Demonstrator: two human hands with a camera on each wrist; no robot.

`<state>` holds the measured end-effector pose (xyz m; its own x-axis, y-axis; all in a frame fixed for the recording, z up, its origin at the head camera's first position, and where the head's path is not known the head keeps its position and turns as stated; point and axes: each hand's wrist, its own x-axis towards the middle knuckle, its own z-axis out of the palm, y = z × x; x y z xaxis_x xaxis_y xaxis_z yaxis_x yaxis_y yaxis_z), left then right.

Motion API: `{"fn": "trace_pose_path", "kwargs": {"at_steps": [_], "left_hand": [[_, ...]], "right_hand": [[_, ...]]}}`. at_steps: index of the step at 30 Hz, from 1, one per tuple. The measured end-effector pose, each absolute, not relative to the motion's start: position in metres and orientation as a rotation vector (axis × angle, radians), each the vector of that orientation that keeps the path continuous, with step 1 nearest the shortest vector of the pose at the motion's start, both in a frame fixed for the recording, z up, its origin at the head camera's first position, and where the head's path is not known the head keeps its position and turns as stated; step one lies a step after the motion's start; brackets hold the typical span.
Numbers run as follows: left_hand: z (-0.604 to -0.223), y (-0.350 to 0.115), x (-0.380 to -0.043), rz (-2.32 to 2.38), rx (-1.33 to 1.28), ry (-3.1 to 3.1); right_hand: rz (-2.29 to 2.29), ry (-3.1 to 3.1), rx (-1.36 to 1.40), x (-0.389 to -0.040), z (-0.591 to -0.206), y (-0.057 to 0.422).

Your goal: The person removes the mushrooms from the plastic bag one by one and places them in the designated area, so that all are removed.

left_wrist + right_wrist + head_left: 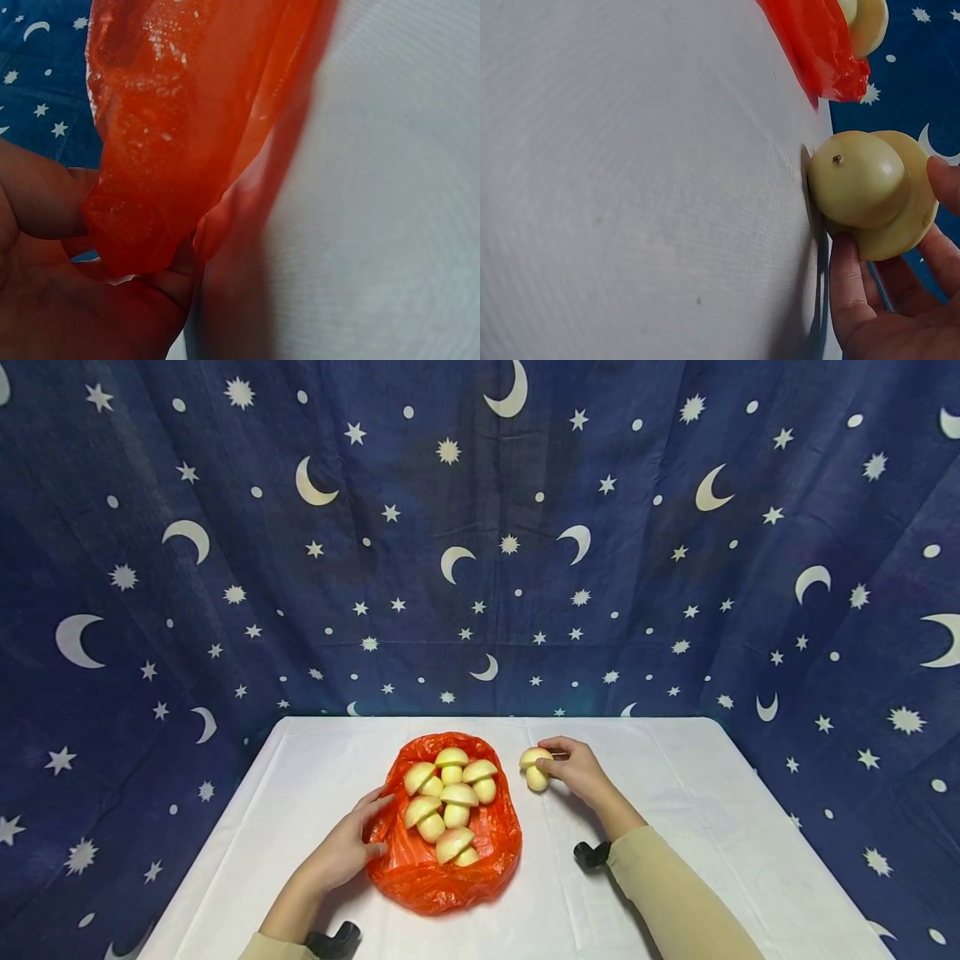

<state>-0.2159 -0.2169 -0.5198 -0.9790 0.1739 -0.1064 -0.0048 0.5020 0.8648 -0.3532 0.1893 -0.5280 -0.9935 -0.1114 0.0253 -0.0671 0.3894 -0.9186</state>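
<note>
My left hand (347, 846) is at the left side of an opened red plastic bag (487, 872). In the left wrist view its thumb and fingers close round the bag's thin edge (157, 202). Several pale yellow toy mushrooms (459, 795) with pink-tinged caps lie inside the bag. To the right of the bag, my right hand (579, 772) holds one more toy mushroom (536, 777) by its cap, stem toward me. In the right wrist view, thumb and fingers span the cap and the rounded stem end (862, 180) faces the camera, close over the tabletop.
A white cloth covers the table (652, 752), which has rounded far corners. A dark blue curtain (390, 577) with moons and stars hangs behind and at both sides. Black wrist mounts (592, 854) sit at both sleeves, near the tabletop.
</note>
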Motion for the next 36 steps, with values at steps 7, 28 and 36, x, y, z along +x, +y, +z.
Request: {"fn": "trace_pose_path", "kwargs": {"at_steps": [7,28,36], "left_hand": [[-0.522,-0.217,-0.218,1.479,0.158,2.571],[-0.524,-0.216,-0.218,1.480,0.128,2.591],[-0.522,-0.216,-0.217,1.489,0.130,2.580]], "right_hand": [[-1.744,2.546,-0.171,-0.355,-0.528,0.192],[-1.763,2.555,-0.198,-0.355,-0.526,0.200],[-1.815,2.498,-0.154,-0.350,-0.523,0.204]]}}
